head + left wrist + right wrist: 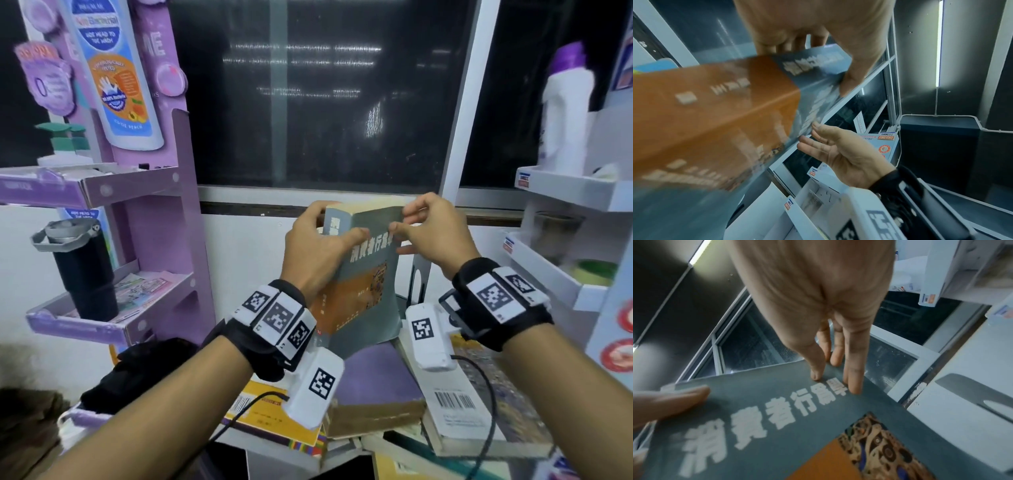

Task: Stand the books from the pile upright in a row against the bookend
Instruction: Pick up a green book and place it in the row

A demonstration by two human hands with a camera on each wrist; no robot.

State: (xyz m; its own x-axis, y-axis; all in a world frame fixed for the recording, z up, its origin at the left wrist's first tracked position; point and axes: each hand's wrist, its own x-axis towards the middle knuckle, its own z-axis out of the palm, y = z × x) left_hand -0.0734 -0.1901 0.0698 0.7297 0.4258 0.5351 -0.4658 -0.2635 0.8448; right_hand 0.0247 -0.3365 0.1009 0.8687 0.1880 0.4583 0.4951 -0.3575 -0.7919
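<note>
A grey book with an orange panel and white title (366,274) is held upright and slightly tilted above the pile. My left hand (337,224) grips its spine side near the top, thumb across the cover (674,400). My right hand (402,219) touches the top right corner with straight fingers (854,382); the left wrist view shows its palm open (838,151) beside the blurred book (725,113). The black metal bookend (420,274) stands just behind the book's right edge. Lower down lies the pile: a purple book (376,377), a yellow one (270,418) and a white one with a barcode (459,411).
A purple cardboard display rack (154,240) with a black tumbler (85,270) stands on the left. White shelves (565,284) with a white bottle (565,109) are on the right. A dark window (308,102) is behind. A black cloth (137,370) lies at lower left.
</note>
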